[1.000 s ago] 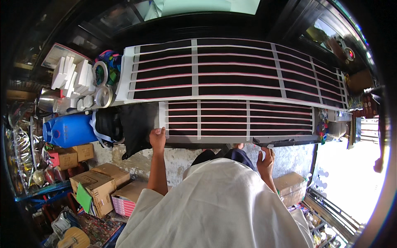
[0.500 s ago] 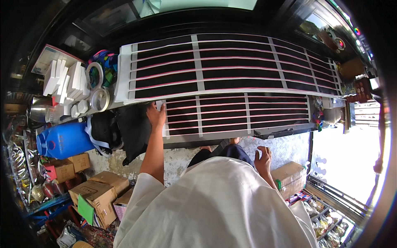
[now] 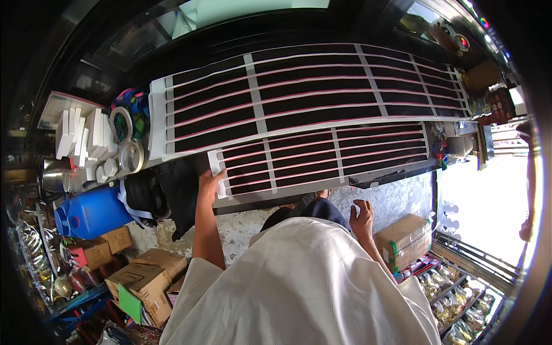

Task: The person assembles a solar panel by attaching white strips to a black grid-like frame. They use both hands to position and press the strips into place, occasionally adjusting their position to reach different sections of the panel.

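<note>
A smaller sheet (image 3: 302,167) with black panels, thin pink-and-white strips and pale cross bands lies along the bench's near edge. My left hand (image 3: 209,185) is at its white left end, the thumb over the margin and the fingers closed there; the fingertips are partly hidden. Behind it lies a longer stack of similar sheets (image 3: 313,77), whose front edge runs close to the smaller sheet's far edge. My right hand (image 3: 361,218) hangs apart from the bench at the right of my body, with its fingers loosely bent, apart and holding nothing.
White blocks (image 3: 95,135) and rolls of tape (image 3: 131,156) stand at the bench's left end. A blue jug (image 3: 95,213) and black bag (image 3: 183,187) sit below them. Cardboard boxes (image 3: 150,279) lie at lower left, with another taped carton (image 3: 404,241) at right.
My left hand has moved nearer along the smaller sheet's left end, uncovering more of its white margin. The whole view has turned slightly. My right hand still hangs with nothing in it.
</note>
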The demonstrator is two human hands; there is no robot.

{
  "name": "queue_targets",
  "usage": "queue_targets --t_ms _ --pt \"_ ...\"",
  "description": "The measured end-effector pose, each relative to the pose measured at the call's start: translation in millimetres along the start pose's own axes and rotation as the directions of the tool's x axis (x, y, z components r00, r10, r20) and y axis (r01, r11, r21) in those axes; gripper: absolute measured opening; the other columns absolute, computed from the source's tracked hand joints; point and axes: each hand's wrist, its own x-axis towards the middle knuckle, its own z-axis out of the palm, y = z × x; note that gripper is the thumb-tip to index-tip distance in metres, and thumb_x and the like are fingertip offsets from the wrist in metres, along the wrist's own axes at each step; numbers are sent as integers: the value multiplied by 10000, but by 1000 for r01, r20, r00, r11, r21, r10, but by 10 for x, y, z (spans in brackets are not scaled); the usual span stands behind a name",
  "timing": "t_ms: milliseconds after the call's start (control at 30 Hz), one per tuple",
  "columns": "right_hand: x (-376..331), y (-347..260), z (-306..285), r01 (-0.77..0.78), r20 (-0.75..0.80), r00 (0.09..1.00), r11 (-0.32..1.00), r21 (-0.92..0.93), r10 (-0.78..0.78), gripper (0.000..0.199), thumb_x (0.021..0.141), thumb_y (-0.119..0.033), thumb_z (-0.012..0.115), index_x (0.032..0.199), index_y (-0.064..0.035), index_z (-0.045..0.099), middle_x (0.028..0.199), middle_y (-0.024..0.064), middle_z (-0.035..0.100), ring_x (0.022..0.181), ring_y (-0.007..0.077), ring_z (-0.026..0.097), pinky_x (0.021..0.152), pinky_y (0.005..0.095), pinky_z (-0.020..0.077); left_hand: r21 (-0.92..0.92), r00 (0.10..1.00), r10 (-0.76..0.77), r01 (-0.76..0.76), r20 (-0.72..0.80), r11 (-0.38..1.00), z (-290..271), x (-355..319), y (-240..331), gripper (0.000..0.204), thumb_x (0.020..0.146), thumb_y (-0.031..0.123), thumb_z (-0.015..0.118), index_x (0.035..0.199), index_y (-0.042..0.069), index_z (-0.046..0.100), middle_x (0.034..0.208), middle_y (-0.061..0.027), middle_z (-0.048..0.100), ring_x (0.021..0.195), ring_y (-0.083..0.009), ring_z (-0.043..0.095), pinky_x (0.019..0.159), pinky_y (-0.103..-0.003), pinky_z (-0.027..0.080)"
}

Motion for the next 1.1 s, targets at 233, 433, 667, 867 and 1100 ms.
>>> queue_targets --t_ms 233,433,667,867,1100 --pt "137 -151 55 51 -23 998 998 48 -50 231 965 -37 717 1192 -55 679 1099 209 717 1071 464 688 940 562 535 -201 951 -128 189 280 961 -197 -429 4 323 976 188 886 1226 5 793 1098 -55 808 962 -182 761 847 -365 588" --pt "447 -427 157 139 -32 990 986 87 -137 244 964 -12 734 1202 -37 685 1122 221 726 1093 469 695 981 532 547 -86 966 -120 143 229 986 -177 -367 -144 301 987 196 870 1212 8 801 1087 -50 808 940 -163 754 805 -335 577" --pt "495 -494 151 189 -41 982 979 73 -186 237 964 -14 733 1193 -30 676 1106 222 723 1074 466 698 969 532 552 106 986 -66 50 156 993 -160 -464 -141 249 958 170 864 1153 18 837 1022 -40 823 898 -132 742 752 -310 567" --pt "410 -348 229 183 -45 982 982 39 -181 216 966 -28 736 1173 -37 672 1077 227 719 1042 473 699 954 541 550 84 990 -60 50 126 995 -125 -492 -201 266 953 133 860 1187 10 835 1069 -46 833 924 -145 748 788 -330 570" --pt "364 -219 265 111 32 993 993 48 -113 245 964 -62 726 1201 -70 667 1130 214 713 1094 484 683 978 581 535 85 989 16 -28 146 996 -139 -498 -258 248 967 82 839 1194 -17 828 1090 -55 834 953 -153 747 880 -343 573"
